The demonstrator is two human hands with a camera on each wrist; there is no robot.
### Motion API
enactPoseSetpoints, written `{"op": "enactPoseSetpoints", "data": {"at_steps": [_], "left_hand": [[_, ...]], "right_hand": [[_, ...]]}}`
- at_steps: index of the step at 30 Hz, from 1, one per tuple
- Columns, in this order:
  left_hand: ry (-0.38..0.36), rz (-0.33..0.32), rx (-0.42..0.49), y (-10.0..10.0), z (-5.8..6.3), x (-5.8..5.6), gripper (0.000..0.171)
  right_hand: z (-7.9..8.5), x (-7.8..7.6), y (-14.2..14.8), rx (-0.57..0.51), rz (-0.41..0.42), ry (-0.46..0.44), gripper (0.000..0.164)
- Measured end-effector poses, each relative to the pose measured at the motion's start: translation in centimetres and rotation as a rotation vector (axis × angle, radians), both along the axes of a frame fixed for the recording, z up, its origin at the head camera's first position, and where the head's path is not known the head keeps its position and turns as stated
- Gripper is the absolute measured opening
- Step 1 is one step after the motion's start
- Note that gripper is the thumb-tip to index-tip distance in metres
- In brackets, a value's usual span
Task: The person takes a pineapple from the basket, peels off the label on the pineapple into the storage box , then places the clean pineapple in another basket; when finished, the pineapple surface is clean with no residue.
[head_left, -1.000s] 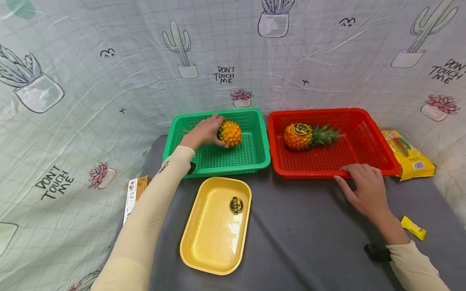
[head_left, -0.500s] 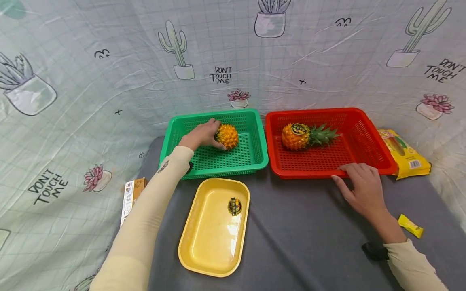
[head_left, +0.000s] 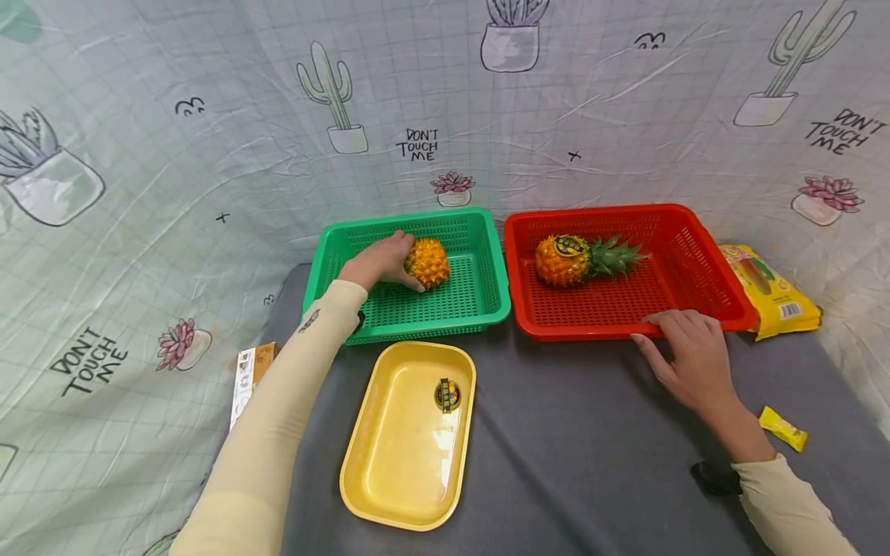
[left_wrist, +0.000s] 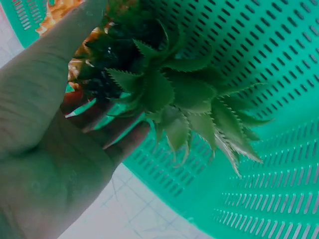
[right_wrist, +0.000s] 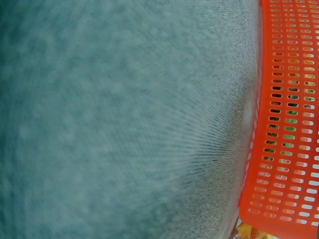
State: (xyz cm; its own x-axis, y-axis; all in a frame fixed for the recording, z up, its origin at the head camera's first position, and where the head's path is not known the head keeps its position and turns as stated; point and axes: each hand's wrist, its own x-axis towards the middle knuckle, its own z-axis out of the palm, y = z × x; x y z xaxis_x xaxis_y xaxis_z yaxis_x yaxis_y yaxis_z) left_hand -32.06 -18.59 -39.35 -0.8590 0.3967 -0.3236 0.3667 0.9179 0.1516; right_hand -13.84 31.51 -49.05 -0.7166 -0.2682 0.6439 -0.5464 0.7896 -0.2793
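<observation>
My left hand point(head_left: 383, 261) grips a small orange pineapple point(head_left: 429, 263) in the green basket point(head_left: 497, 309), its fingers and thumb around it near the crown. In the left wrist view the spiky green crown point(left_wrist: 192, 94) lies beside the palm, above the perforated basket wall. At the front rim of the red basket point(head_left: 577, 333), my right hand point(head_left: 695, 361) rests its fingertips, with the thumb apart from them. A second pineapple point(head_left: 562, 262), bearing a black and gold label, lies on its side in the red basket, leaves pointing right.
A yellow tray point(head_left: 399, 494) with a round sticker point(head_left: 447, 395) stands in front of the green basket. Right of the red basket lies a yellow packet point(head_left: 775, 297), with a small yellow wrapper point(head_left: 782, 428) nearer. A box point(head_left: 250, 374) is partly hidden by the left sleeve.
My left hand and the pineapple in it have shifted slightly left and nearer within the green basket. The head view has turned a little. My right hand stays on the red rim.
</observation>
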Motion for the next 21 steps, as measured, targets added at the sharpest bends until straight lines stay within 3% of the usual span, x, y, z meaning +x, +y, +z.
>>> {"op": "enactPoseSetpoints", "data": {"at_steps": [11, 16, 21], "left_hand": [[0.096, -0.049, -0.02, 1.8, 2.0, 1.3, 0.114], [0.169, -0.098, -0.051, 3.5, 3.0, 1.9, 0.109], [0.197, -0.121, -0.006, 5.0, 3.4, 2.6, 0.1]], "right_hand": [[0.1, 0.1, -0.1, -0.007, 0.002, -0.004, 0.037], [0.0, 0.2, 0.0, 0.002, -0.009, -0.013, 0.036], [0.0, 0.2, 0.0, 0.006, -0.006, -0.01, 0.036]]}}
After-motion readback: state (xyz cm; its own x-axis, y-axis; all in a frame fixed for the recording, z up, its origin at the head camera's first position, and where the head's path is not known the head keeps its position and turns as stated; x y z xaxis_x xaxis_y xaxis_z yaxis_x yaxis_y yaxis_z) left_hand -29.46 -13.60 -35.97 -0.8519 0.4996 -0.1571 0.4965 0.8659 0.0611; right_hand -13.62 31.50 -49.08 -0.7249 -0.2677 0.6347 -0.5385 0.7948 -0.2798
